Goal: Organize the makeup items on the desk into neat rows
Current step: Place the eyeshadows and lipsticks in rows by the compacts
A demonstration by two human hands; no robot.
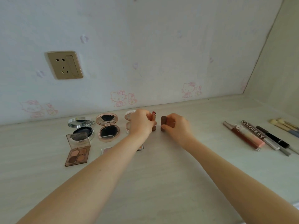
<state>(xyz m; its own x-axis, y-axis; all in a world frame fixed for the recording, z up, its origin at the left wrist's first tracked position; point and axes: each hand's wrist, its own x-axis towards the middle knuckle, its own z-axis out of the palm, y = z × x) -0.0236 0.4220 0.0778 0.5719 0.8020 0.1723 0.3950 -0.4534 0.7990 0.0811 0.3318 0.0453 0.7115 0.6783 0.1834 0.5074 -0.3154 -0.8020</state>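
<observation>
Rose-gold metal shows on the uncapped lipstick (153, 121), which is held upright at the centre of the frame, its base on or just above the pale wood-grain surface (161, 183), pinched between the curled fingers (149, 118) of the left hand (141, 122). Just to its right, apart from it, a brown lipstick cap (163, 123) is gripped by the right hand (177, 126), thumb in front and fingers curled behind. The step in hand is judged to be recapping: the cap's open end should be turned down over the pink tip and lowered straight, so the bullet is not smeared, then the closed tube set in line with its neighbours. To the left, three open compacts (108, 126) are ranged in a row along the back, the rightmost partly hidden by the left hand, with an open eyeshadow palette (78, 153) in front of them; another small item is hidden under the left forearm and cannot be identified. At the right of the frame, lip glosses and pencils (257, 136) are laid side by side, with brushes (284, 125) beyond. Behind, pale cartoon-cat wallpaper (145, 46) is seen, with a gold wall socket (64, 65) at the upper left.
</observation>
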